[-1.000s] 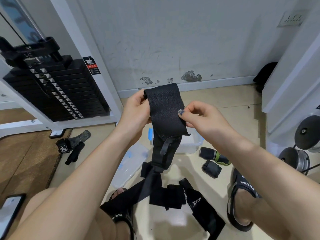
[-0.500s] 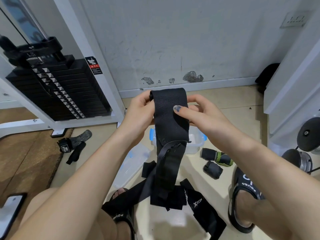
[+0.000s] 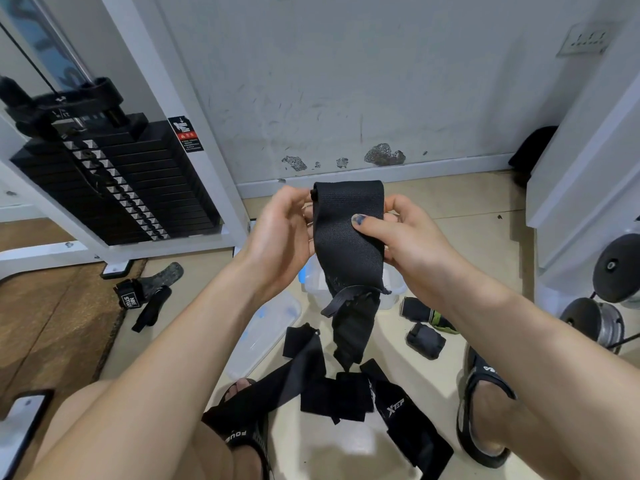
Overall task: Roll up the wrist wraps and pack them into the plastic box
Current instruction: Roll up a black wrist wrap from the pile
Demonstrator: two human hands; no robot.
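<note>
A black wrist wrap (image 3: 348, 237) hung lengthwise, straight down, its top end held at chest height between both hands and its tail dangling over the plastic box (image 3: 393, 289) on the floor. The left hand (image 3: 280, 233) curled round its left edge. The right hand (image 3: 405, 233) pinched the right edge, thumb on the front face. Rolling would likely run downward from the top end.
</note>
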